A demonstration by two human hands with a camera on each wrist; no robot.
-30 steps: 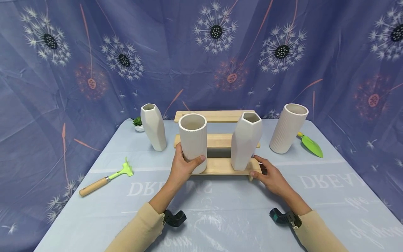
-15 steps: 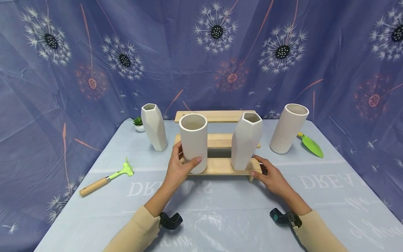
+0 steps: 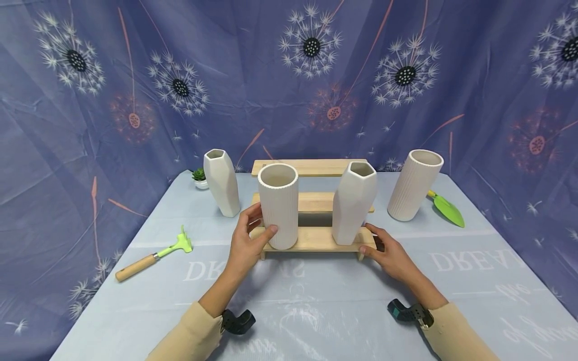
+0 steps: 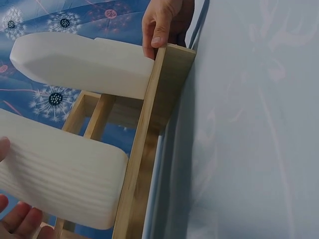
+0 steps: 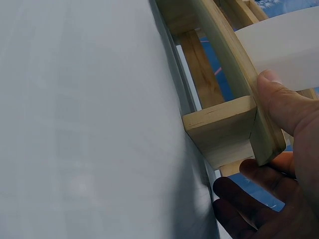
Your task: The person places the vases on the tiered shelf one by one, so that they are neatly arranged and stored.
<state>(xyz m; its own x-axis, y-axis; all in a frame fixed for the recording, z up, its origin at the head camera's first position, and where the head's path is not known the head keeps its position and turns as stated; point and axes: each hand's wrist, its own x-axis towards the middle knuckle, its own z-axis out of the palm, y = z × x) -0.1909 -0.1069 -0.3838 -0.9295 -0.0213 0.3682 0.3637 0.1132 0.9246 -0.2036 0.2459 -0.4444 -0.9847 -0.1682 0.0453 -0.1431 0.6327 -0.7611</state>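
Note:
A three-tier wooden plant stand (image 3: 314, 236) bears two white vases on its lowest board. The round ribbed vase (image 3: 281, 213) is upright on the left, the faceted vase (image 3: 353, 203) on the right. My left hand (image 3: 244, 245) is beside the ribbed vase, fingers spread. Its thumb overlaps the vase's lower side, while in the left wrist view its fingers (image 4: 25, 219) lie off the vase's surface. With my right hand (image 3: 390, 253) I pinch the right end of the lowest board, the thumb (image 5: 279, 92) on top and fingers beneath.
Behind the stand's left side is another faceted vase (image 3: 221, 183); a ribbed vase (image 3: 414, 185) stands at the right. A green trowel (image 3: 447, 209), a small potted succulent (image 3: 199, 178) and a wooden-handled green rake (image 3: 153, 254) lie around. A dandelion-print cloth (image 3: 253, 75) hangs behind.
My left hand has loosened from the ribbed vase and drawn back to the left, its thumb sliding toward the vase's left side. My right hand and the vases have stayed in place.

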